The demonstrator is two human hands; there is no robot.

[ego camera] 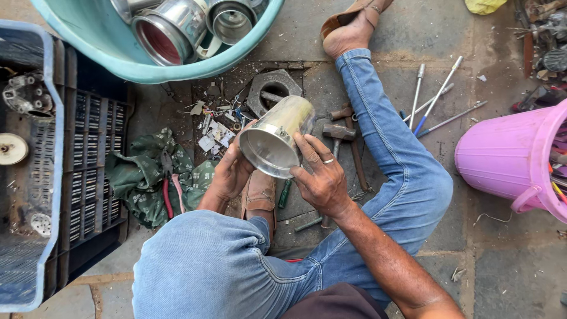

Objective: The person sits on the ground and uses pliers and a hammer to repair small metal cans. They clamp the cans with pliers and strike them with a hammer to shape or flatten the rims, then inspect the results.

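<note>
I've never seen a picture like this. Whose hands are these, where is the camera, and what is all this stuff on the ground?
The camera sits on a person's head, looking down at their own lap and hands. They sit on a paved floor in blue jeans. The left hand and right hand both hold a shiny steel jar, open end toward the camera. Around them lie hammers, long screwdrivers, pliers on a green cloth, a pink bucket, a black crate, and a teal tub with more steel jars.

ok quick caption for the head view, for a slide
Seated on the floor, both hands hold a steel jar over scattered hammers, beside a teal tub of similar jars.
</note>
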